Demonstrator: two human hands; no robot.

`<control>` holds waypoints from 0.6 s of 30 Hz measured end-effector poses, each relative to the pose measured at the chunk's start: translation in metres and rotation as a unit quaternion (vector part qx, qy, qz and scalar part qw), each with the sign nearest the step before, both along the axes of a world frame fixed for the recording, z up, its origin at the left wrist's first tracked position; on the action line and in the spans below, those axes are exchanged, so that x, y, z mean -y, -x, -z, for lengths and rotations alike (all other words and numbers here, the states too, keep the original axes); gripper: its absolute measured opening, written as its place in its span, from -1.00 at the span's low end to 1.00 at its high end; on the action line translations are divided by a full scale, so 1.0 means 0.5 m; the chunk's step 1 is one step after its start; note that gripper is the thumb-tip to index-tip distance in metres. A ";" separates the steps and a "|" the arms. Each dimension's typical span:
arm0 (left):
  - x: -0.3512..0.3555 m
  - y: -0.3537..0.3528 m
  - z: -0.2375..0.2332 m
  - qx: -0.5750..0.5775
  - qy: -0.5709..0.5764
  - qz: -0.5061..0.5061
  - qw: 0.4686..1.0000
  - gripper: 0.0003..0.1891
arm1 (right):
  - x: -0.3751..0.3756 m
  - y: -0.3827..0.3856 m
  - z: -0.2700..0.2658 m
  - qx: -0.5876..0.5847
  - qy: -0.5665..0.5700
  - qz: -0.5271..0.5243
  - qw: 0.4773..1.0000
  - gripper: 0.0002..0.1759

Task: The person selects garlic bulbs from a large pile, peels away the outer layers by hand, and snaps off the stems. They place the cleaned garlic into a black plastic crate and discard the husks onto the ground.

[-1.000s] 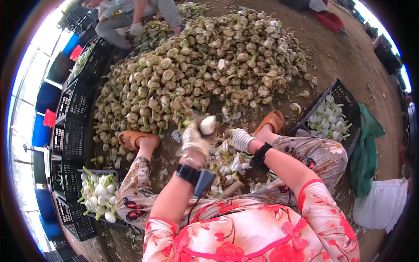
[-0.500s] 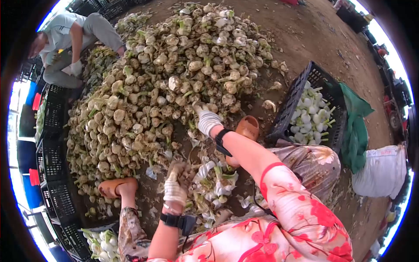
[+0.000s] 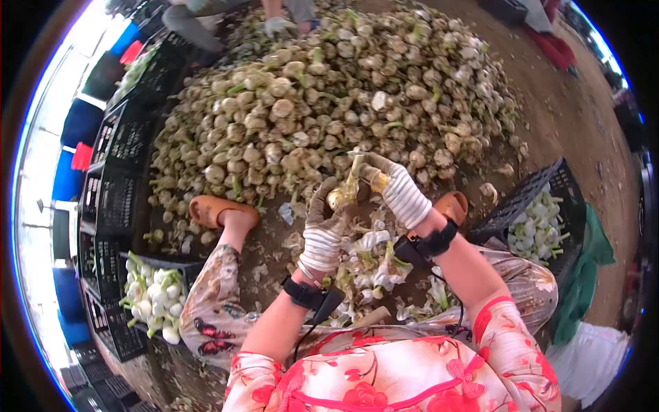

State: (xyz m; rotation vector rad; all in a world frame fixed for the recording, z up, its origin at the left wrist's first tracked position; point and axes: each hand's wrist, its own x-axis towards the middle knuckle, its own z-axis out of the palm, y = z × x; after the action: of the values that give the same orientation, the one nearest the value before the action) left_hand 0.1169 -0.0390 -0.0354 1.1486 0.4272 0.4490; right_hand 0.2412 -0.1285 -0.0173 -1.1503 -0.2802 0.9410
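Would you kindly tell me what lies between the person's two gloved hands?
In the head view, a garlic bulb lies between the left hand, which holds it, and the right hand.

This is looking like a farm produce-sorting shed. A broad heap of soil-stained, cream-and-brown, round garlic-like bulbs point(image 3: 329, 103) is spreading over a bare brown earth floor point(image 3: 583, 130). Black slatted plastic crates point(image 3: 127, 141) are lining the left side, clean white, green-stemmed bulbs point(image 3: 156, 296) are filling 1 crate on each side, and another person's grey-trousered legs point(image 3: 192, 31) are showing beside the heap.
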 end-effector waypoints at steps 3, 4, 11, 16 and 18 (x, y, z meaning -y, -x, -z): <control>-0.014 0.051 0.001 0.015 -0.205 -0.029 0.978 -0.39 | -0.020 0.051 0.012 0.282 0.107 -0.035 0.953 -0.69; -0.017 0.066 0.000 0.035 -0.199 -0.031 0.979 -0.37 | -0.022 0.070 0.012 0.249 0.116 -0.035 0.961 -0.72; -0.023 0.157 -0.017 0.101 -0.165 -0.037 0.980 -0.40 | -0.012 0.146 -0.089 0.374 0.138 -0.117 0.909 -0.80; -0.046 0.194 -0.057 0.065 -0.022 0.024 0.997 -0.33 | -0.003 0.172 -0.085 0.273 0.109 -0.154 0.943 -0.77; -0.043 0.195 -0.084 0.097 0.106 0.011 0.990 -0.48 | 0.000 0.191 -0.094 0.167 0.116 -0.142 0.969 -0.79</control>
State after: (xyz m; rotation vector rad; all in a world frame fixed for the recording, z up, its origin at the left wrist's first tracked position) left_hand 0.0196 -0.0173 0.0067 0.8946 0.2855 0.4799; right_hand 0.1457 -0.1283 0.0298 -1.5135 -0.6333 1.0467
